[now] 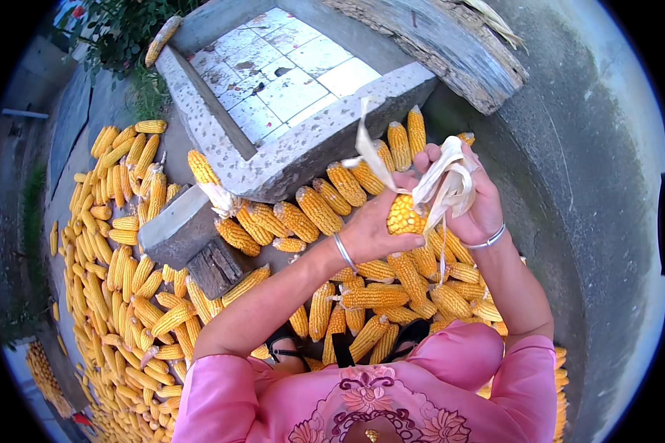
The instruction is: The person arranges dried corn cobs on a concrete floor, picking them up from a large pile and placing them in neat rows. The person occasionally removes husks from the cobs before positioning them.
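Note:
Between my hands is an ear of corn point(407, 215) with yellow kernels and pale dry husk point(451, 180) at one end. My left hand point(374, 224) grips the cob, its thumb lying along the lower side. Around the bunched husk, my right hand point(482, 194) is closed; the husk hides part of its fingers. One long husk strip point(368, 147) sticks up above my left hand. Bare ears of corn point(374, 298) lie on the ground beneath my hands and around my feet. Another ear point(204, 168), with white husk at its base, leans on the corner of the concrete trough.
A concrete trough point(310, 141) with a white tiled bottom stands ahead. Behind it on the right rests a weathered wooden beam point(454, 44). A concrete block point(180, 227) and a wood piece point(216, 268) sit left of centre. Many ears point(138, 332) spread over the left ground. A wall point(615, 166) rises at right.

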Demonstrator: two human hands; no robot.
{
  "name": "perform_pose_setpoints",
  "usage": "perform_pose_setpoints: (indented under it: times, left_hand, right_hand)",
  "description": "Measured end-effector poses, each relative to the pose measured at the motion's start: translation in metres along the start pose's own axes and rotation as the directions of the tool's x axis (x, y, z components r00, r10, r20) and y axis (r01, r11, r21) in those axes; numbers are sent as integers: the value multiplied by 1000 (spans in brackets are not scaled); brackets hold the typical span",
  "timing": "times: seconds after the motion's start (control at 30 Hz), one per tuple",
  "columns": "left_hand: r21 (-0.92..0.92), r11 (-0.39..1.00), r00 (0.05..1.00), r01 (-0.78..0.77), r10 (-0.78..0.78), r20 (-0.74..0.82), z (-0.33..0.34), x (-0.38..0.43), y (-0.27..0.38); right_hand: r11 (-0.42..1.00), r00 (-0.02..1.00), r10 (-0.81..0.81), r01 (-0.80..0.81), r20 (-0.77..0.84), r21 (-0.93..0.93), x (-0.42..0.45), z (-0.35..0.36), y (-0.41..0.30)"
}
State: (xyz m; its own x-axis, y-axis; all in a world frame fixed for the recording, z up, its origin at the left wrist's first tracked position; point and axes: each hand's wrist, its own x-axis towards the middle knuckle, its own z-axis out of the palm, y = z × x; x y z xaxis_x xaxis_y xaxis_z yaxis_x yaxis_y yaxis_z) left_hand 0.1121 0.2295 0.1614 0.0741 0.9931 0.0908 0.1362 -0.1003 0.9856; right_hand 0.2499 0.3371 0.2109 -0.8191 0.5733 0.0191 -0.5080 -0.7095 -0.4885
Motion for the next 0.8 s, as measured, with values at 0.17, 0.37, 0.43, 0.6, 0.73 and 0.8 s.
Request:
perform_pose_setpoints:
  times: [0.17, 0.37, 0.43, 0.6, 0.73, 0.8]
  left_hand:
    - [-398, 907, 969, 135, -205, -137, -26, 0, 17]
    - [-584, 811, 829, -31, -306, -468, -17, -3, 46]
    - [-505, 857, 778, -105, -245, -578, -20, 2, 47]
    - [-502, 846, 780, -178, -190, -597, -53, -1, 66]
    - [-786, 508, 801, -353, -269, -534, -62, -5, 80]
    - [-841, 354, 787, -408, -331, -521, -65, -4, 91]
  right_hand:
    - [952, 940, -198, 117, -279, -281, 17, -32, -33]
    - [553, 998, 61, -20, 16, -833, -16, -7, 69]
    - [471, 997, 49, -76, -60, -879, -3, 10, 78]
    - [195, 997, 77, 4, 19, -981, -7, 10, 80]
    - [440, 993, 60, 60, 97, -896, -8, 20, 82]
    - [612, 993, 112, -51, 22, -790, -11, 23, 86]
